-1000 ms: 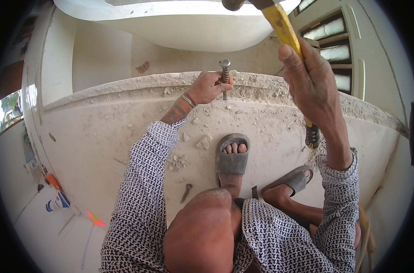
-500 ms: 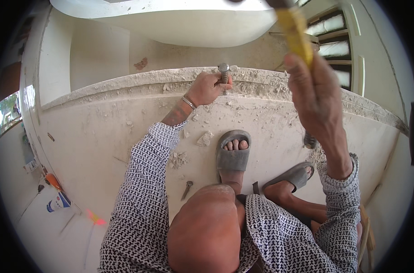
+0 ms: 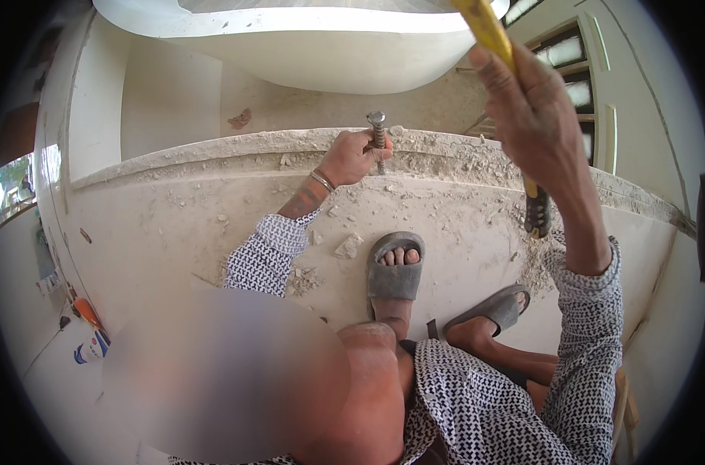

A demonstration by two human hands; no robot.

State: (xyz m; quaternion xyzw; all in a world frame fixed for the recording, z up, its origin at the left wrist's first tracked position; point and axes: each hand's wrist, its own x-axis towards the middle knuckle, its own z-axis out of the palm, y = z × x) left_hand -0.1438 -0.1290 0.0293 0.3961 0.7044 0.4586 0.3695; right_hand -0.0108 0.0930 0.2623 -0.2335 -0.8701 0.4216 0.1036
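My left hand (image 3: 354,158) is closed around a thick metal bolt (image 3: 376,120) with a broad head and a ribbed shank. The bolt stands nearly upright, head up, its lower end by the crumbled, rubble-strewn ledge (image 3: 251,145). Up and to the right, my right hand (image 3: 534,116) grips a hammer (image 3: 488,27) by its yellow handle, raised above the ledge. The handle's black butt (image 3: 537,214) sticks out below the hand; the hammer's head is beyond the top edge of the view.
Past the ledge stands a white bathtub (image 3: 329,54). Broken chunks (image 3: 348,246) and dust litter the pale floor near my sandalled foot (image 3: 396,267). An orange-handled tool (image 3: 86,312) and a white-and-blue container (image 3: 93,349) lie at left. A blurred patch hides the lower left.
The hammer and my right hand have shifted slightly; its head has left the view and its black butt shows more. My left hand keeps the bolt, now tilted slightly. The view has shifted a little.
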